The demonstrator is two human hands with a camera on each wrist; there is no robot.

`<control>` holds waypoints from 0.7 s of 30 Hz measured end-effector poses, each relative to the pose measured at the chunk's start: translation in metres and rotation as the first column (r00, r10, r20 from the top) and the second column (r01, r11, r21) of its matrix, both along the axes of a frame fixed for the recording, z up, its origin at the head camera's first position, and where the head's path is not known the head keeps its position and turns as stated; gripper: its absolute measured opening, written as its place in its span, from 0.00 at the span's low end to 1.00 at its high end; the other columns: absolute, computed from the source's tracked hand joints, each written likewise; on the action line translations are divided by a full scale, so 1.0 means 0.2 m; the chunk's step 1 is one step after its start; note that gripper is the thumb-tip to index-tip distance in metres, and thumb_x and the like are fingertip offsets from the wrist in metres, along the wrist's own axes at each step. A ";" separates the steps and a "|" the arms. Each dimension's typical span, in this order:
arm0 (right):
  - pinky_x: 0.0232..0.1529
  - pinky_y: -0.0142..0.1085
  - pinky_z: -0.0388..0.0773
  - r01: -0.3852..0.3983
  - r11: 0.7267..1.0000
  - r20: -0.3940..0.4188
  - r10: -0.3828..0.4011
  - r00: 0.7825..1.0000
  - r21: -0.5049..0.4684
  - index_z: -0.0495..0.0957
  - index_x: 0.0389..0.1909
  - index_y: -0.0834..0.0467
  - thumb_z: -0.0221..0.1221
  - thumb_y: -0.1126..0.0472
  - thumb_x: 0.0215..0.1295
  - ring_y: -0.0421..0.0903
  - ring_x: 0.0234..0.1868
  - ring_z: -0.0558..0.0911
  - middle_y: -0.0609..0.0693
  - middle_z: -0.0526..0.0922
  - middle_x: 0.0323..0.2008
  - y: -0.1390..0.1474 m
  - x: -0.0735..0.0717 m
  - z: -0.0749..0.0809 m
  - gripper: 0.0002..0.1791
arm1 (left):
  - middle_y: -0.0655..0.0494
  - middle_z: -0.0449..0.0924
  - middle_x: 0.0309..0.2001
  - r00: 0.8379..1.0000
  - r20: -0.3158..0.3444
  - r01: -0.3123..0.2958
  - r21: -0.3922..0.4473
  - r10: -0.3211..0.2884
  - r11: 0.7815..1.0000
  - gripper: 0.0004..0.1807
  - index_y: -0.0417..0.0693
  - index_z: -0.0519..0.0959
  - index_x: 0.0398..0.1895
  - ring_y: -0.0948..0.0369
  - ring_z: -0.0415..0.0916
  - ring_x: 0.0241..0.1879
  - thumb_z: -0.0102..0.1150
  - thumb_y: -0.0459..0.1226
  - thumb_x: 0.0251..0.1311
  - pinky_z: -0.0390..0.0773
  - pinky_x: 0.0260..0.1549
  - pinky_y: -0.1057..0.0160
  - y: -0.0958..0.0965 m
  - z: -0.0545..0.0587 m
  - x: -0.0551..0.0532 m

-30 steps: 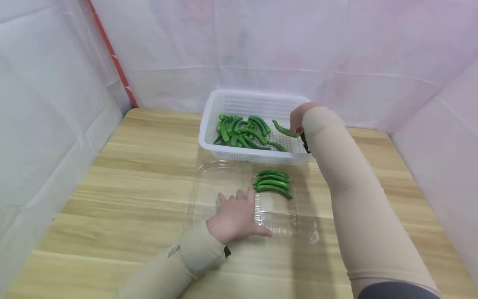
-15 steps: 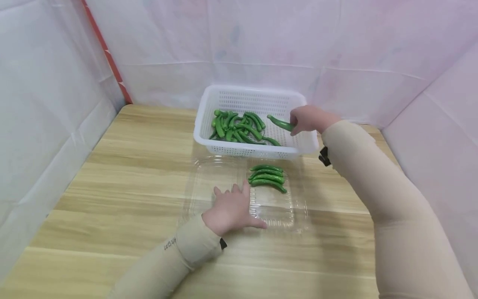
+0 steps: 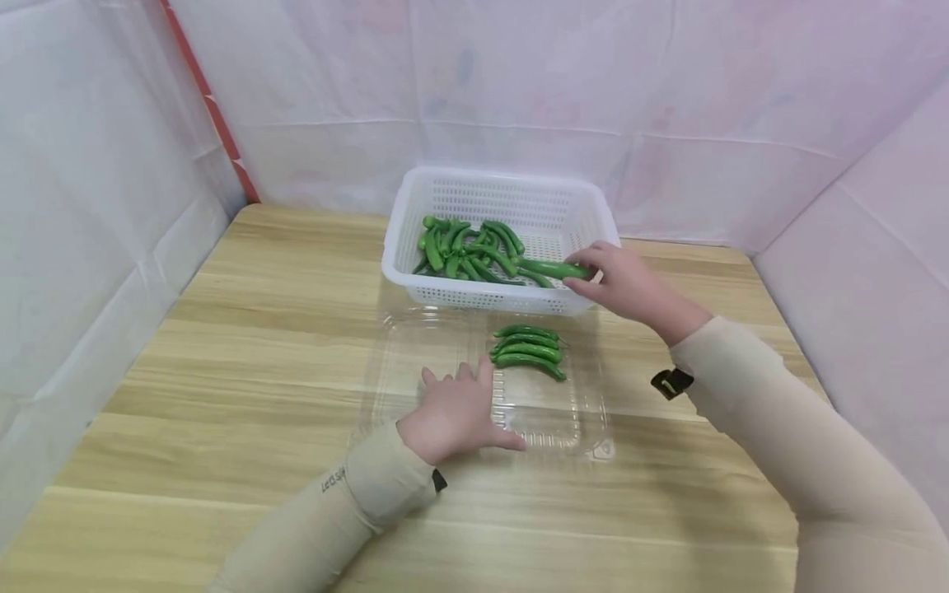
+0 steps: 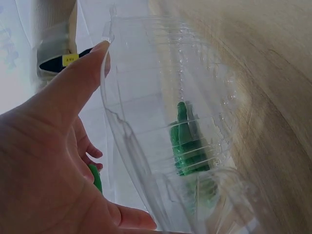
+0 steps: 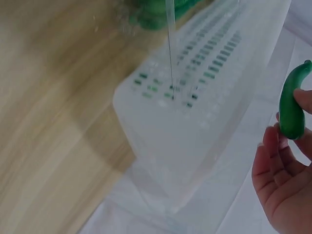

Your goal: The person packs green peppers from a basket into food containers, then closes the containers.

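Observation:
My right hand pinches a curved green chili pepper over the right part of a white perforated basket. In the right wrist view the pepper sits between thumb and fingers. Several more green peppers lie heaped in the basket's left half. In front of it, a clear plastic clamshell box lies spread on the table. Several peppers lie side by side at the far end of its right half. My left hand, fingers spread, touches the box's rim near its middle fold.
The wooden table carries everything. White sheeting hangs behind, with more along both sides. A red strip runs down the back left corner. The basket's front wall stands just behind the clear box.
My right hand first drew right with the pepper, then came lower and nearer, over the basket's front right part. My left hand stays in place on the box. The view has shifted slightly.

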State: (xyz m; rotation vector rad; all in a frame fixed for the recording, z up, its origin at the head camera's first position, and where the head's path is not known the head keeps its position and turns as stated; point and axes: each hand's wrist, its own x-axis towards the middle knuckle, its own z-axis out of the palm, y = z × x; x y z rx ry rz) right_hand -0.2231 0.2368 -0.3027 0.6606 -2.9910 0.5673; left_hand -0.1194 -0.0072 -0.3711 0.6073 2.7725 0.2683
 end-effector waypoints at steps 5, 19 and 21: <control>0.30 0.39 0.72 -0.003 0.994 0.024 0.005 1.000 -0.112 0.78 0.44 0.63 0.58 0.64 0.60 0.48 0.34 0.74 0.55 0.76 0.39 -0.04 0.07 -0.03 0.12 | 0.40 0.73 0.53 1.000 -0.006 0.001 -0.001 -0.001 1.000 0.69 0.39 0.52 0.68 0.43 0.75 0.47 0.60 0.75 0.28 0.57 0.51 0.33 0.00 0.00 0.00; 0.30 0.37 0.71 0.009 0.985 -0.011 -0.011 1.000 -0.175 0.77 0.32 0.62 0.62 0.68 0.48 0.45 0.30 0.73 0.52 0.76 0.31 -0.10 0.24 -0.16 0.08 | 0.40 0.72 0.53 1.000 0.007 0.007 0.004 -0.007 1.000 0.69 0.39 0.52 0.69 0.43 0.74 0.48 0.60 0.75 0.28 0.57 0.51 0.33 0.00 0.00 0.00; 0.28 0.36 0.71 0.030 0.983 -0.010 -0.033 0.999 -0.182 0.76 0.31 0.63 0.61 0.68 0.47 0.45 0.28 0.72 0.52 0.76 0.30 -0.10 0.25 -0.19 0.08 | 0.40 0.72 0.53 1.000 0.003 0.009 0.007 -0.009 1.000 0.68 0.39 0.52 0.68 0.43 0.74 0.48 0.60 0.75 0.28 0.57 0.51 0.33 0.00 0.00 0.00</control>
